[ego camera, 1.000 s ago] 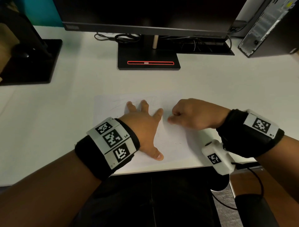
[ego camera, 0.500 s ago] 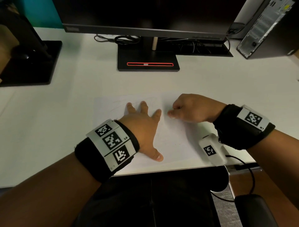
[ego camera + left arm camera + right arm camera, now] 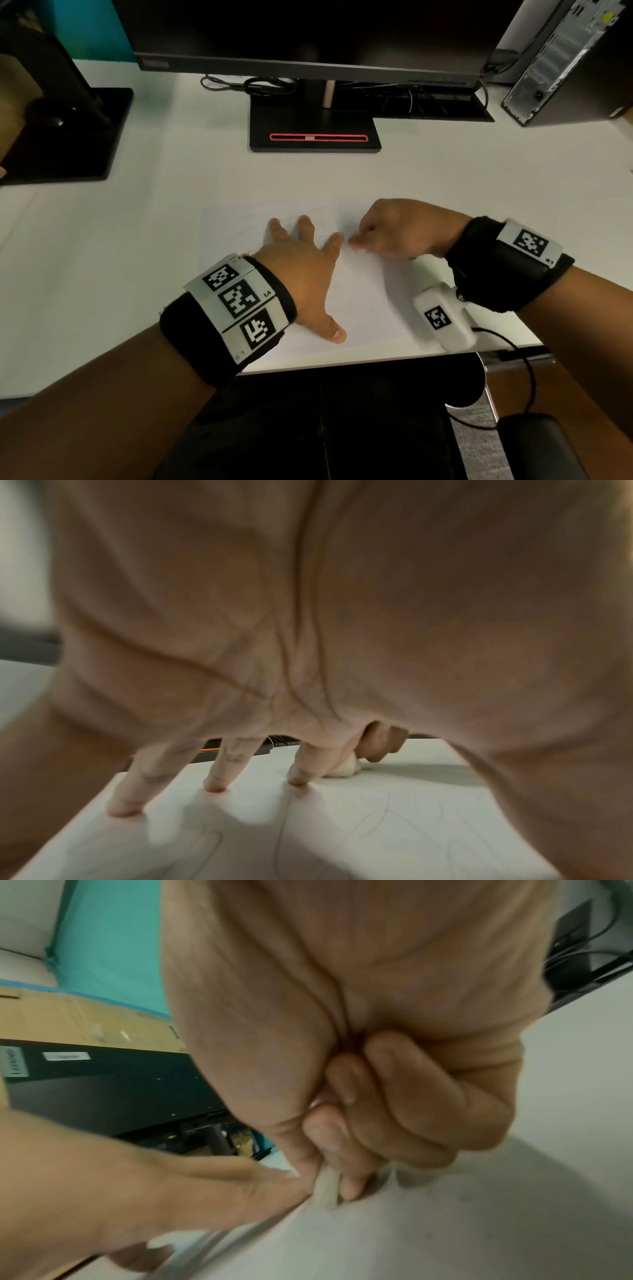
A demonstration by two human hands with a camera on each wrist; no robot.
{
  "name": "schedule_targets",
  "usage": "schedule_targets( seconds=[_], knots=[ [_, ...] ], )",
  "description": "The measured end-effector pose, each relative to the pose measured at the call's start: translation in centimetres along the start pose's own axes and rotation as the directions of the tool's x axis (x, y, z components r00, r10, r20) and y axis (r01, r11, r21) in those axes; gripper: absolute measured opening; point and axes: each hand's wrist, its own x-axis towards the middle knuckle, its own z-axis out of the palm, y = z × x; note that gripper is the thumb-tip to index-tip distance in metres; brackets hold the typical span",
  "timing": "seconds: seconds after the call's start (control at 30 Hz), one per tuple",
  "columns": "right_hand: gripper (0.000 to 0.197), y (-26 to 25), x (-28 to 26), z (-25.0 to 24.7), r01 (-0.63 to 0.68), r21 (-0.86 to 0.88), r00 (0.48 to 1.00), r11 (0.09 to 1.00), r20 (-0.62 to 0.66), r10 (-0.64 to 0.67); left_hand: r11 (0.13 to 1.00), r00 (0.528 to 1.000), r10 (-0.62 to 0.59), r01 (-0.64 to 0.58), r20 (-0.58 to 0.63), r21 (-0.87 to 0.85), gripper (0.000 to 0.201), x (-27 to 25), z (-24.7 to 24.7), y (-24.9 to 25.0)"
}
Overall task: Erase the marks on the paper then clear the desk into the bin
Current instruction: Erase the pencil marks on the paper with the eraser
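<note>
A white sheet of paper (image 3: 363,298) with faint pencil curves lies at the desk's near edge. My left hand (image 3: 305,260) lies flat on the paper (image 3: 377,831), fingers spread and pressing it down. My right hand (image 3: 394,233) is just right of the left index finger, its thumb and fingers pinching a small white eraser (image 3: 327,1185) with its end against the paper (image 3: 445,1231). In the left wrist view the eraser (image 3: 344,769) shows as a white lump beyond my spread fingers (image 3: 215,785). No bin is in view.
A black monitor stand (image 3: 315,130) with a red slot stands behind the paper on the white desk (image 3: 137,257). Another black stand (image 3: 65,137) sits at the far left, and a computer tower (image 3: 575,61) at the far right. Cables lie behind the monitor.
My right hand with the eraser has moved away from me over the paper's right side. My left hand has stayed flat in place.
</note>
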Motion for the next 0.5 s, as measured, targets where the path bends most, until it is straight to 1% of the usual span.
schedule_targets(
  seconds=[0.07, 0.1, 0.17, 0.23, 0.3, 0.37, 0.4, 0.47, 0.5],
  knots=[
    [0.044, 0.1, 0.1, -0.5, -0.031, -0.011, 0.997, 0.999, -0.068, 0.030, 1.000, 1.000, 0.000, 0.000, -0.003, 0.003, 0.141, 0.0, 0.0, 0.0],
    [0.044, 0.0, 0.1, -0.3, -0.022, -0.020, 0.998, 1.000, -0.062, 0.020, 1.000, 1.000, 0.000, 0.000, -0.004, 0.004, 0.141, -0.1, 0.0, 0.0],
    [0.046, -0.3, 0.1, 0.4, 0.022, -0.026, 1.000, 0.999, 0.020, -0.022, 1.000, 1.000, 0.001, -0.001, -0.003, -0.002, 0.140, -0.1, 0.0, 0.0],
    [0.044, -0.5, -0.1, 0.4, 0.018, 0.005, 0.998, 1.000, 0.062, -0.019, 1.000, 1.000, 0.000, 0.000, -0.005, 0.002, 0.140, -0.1, -0.1, 0.0],
    [0.041, -0.2, 0.1, -0.3, -0.017, 0.026, 1.000, 1.000, 0.010, 0.017, 1.000, 1.000, -0.004, 0.004, -0.004, 0.017, 0.140, -0.2, -0.1, 0.1],
    [0.042, -0.1, 0.1, -0.6, -0.027, 0.004, 0.998, 1.000, -0.055, 0.028, 1.000, 1.000, -0.006, 0.006, -0.008, 0.018, 0.140, -0.3, -0.1, 0.1],
    [0.044, -0.2, 0.1, -0.4, -0.013, -0.004, 0.999, 1.000, -0.049, 0.012, 1.000, 1.000, -0.005, 0.006, -0.010, 0.014, 0.140, -0.3, -0.1, 0.1],
    [0.046, -0.3, 0.0, 0.3, 0.027, -0.016, 0.999, 1.000, 0.021, -0.026, 1.000, 1.000, -0.005, 0.006, -0.006, 0.005, 0.139, -0.3, -0.1, 0.1],
    [0.046, -0.2, -0.2, 0.4, 0.025, -0.016, 0.999, 1.000, 0.043, -0.025, 1.000, 1.000, -0.005, 0.005, -0.004, 0.003, 0.139, -0.3, -0.2, 0.1]
  ],
)
